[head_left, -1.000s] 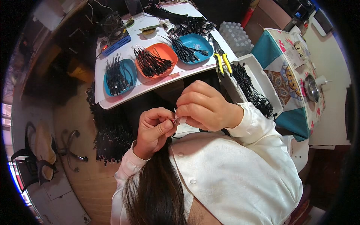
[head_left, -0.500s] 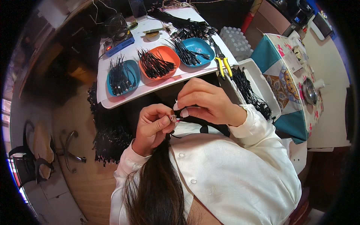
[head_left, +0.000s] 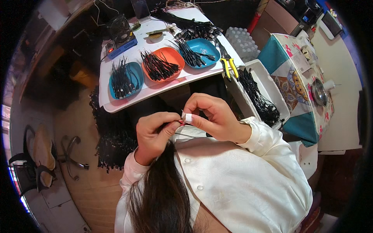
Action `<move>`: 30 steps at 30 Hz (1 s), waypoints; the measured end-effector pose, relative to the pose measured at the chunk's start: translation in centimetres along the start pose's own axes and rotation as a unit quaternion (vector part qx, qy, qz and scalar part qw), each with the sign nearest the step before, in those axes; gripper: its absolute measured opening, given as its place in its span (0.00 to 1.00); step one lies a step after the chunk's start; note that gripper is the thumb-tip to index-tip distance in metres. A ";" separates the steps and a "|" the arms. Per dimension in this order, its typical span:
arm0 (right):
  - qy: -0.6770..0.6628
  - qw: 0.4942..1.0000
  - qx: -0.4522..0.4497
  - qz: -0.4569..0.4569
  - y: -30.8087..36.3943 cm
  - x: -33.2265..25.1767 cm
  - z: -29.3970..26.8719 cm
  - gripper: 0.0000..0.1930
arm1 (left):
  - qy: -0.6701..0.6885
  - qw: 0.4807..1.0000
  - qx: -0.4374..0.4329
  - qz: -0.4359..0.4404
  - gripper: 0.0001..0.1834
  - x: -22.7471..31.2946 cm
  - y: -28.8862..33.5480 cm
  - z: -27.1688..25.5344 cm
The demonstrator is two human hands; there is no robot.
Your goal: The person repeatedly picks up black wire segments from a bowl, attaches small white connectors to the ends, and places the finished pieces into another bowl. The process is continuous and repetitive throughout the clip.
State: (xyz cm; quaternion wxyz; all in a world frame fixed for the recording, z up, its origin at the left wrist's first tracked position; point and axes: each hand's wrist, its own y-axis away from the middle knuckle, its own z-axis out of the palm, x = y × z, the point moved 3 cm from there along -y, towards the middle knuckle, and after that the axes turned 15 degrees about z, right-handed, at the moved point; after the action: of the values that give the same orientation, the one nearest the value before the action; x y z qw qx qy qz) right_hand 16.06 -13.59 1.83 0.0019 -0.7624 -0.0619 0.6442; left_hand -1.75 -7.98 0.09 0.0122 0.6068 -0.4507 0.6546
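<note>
Close in front of my chest, my left hand (head_left: 154, 132) pinches a thin cable whose reddish wire ends (head_left: 181, 122) stick out between thumb and forefinger. My right hand (head_left: 214, 119) meets it there, thumb and forefinger pressed together on the wire tips. White tape (head_left: 188, 117) wraps the right thumb; the exact grip on the fine strands is too small to make out. Beyond my hands, short black cables fill a left teal tray (head_left: 140, 82) and an orange tray (head_left: 175, 54). A second teal tray (head_left: 211, 48) holds fewer cables.
Yellow-handled pliers (head_left: 233, 69) lie at the white table's (head_left: 149, 95) right edge. A white foam box (head_left: 283, 101) holds black cables. Behind the trays are a blue device (head_left: 124, 47) and a cable pile (head_left: 194, 25). More cables (head_left: 116, 139) hang left of me.
My right hand has lowered and its fingers have closed in on the wire ends at the left hand. The left hand has turned slightly, its fingers now more tightly together.
</note>
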 end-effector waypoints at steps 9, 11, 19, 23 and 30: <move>-0.081 0.984 -0.107 -0.120 -3.5 0.7 -1.0 0.08 | 0.541 0.825 0.064 -0.151 0.09 -2.3 0.2 1.4; -0.088 0.977 -0.121 -0.152 -3.9 0.6 -0.9 0.07 | 0.559 0.810 0.063 -0.166 0.09 -2.3 0.3 1.6; 0.079 0.955 -0.059 -0.281 -3.8 -1.2 -1.7 0.09 | 0.608 0.765 0.028 -0.212 0.09 -3.0 -0.1 2.2; 0.068 0.959 0.002 -0.277 -4.0 -1.4 -2.0 0.09 | 0.509 0.838 0.085 -0.178 0.09 -2.2 -1.7 1.7; -0.084 0.962 0.024 -0.260 -6.4 -1.7 -2.6 0.07 | 0.019 1.000 0.014 0.000 0.08 2.0 -7.0 -1.3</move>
State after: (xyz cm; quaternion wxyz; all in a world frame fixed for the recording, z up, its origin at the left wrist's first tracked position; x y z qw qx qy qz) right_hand 17.75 -7.16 4.42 0.1827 -0.6629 -0.2423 0.6845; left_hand 0.69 -4.09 5.92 0.0120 0.5947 -0.4408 0.6722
